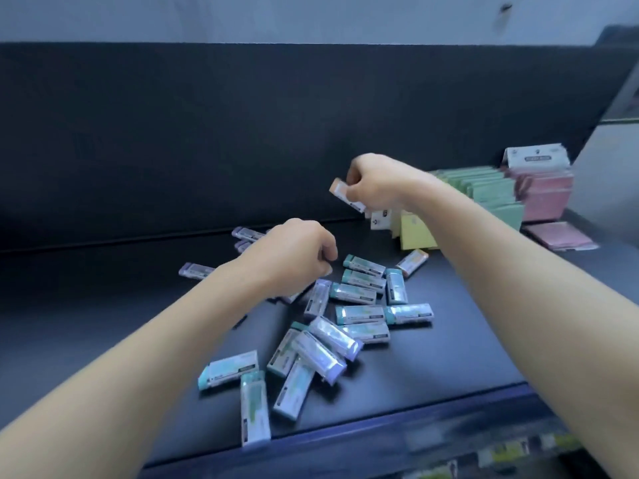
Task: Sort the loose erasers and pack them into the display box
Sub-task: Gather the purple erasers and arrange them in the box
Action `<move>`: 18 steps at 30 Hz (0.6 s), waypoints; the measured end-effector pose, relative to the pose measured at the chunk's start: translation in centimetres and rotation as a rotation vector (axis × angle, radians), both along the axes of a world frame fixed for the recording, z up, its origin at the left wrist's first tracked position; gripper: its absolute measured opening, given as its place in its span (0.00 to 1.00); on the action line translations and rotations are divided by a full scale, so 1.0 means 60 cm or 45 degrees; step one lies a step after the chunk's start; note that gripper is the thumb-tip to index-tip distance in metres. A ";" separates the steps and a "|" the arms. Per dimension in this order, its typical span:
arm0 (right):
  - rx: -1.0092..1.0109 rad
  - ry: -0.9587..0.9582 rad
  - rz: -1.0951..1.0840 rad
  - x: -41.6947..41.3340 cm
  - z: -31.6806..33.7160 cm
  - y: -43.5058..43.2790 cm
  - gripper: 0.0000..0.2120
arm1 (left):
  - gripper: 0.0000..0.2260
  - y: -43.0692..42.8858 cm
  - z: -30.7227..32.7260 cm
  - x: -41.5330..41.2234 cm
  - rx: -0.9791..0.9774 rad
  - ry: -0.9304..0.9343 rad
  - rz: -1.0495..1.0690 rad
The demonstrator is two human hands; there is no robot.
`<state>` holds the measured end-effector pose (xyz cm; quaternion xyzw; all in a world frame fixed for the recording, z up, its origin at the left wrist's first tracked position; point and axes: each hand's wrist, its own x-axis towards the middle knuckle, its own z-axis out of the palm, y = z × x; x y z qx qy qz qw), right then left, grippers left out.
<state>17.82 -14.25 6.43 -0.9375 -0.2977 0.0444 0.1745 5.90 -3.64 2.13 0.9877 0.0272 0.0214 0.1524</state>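
Right now the fingers [357, 189] of the right hand [378, 183] are curling round an orange-tipped eraser [340, 192], pinching it by its near end and holding it tilted in the air above the far part of the shelf [103, 323]; the wrist and bare forearm are stretching back toward the near right. The left hand [297, 252] is hanging knuckles-up over the pile, its fingers [327, 254] curled under; whether they are pinching anything I cannot tell. Just beneath and to the right of it, the loose erasers [359, 314] are lying scattered on the shelf, mostly teal-ended, some overlapping; a few purple erasers [195, 270] are lying to the left and far side, and a second orange eraser [411, 262] is lying at the pile's far right edge. Further right, the display box [537, 157] is standing against the back wall, with green rows [491, 188], pink rows [549, 193] and yellow pieces [416, 233] standing upright in and before it.
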 end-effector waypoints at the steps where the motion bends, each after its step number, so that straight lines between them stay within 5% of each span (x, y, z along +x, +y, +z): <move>1: 0.021 -0.002 -0.007 0.000 0.011 -0.015 0.13 | 0.08 -0.014 -0.001 0.007 -0.024 -0.006 -0.019; 18: 0.035 0.070 -0.103 0.030 0.000 -0.212 0.03 | 0.14 -0.156 -0.041 0.144 -0.189 0.127 0.064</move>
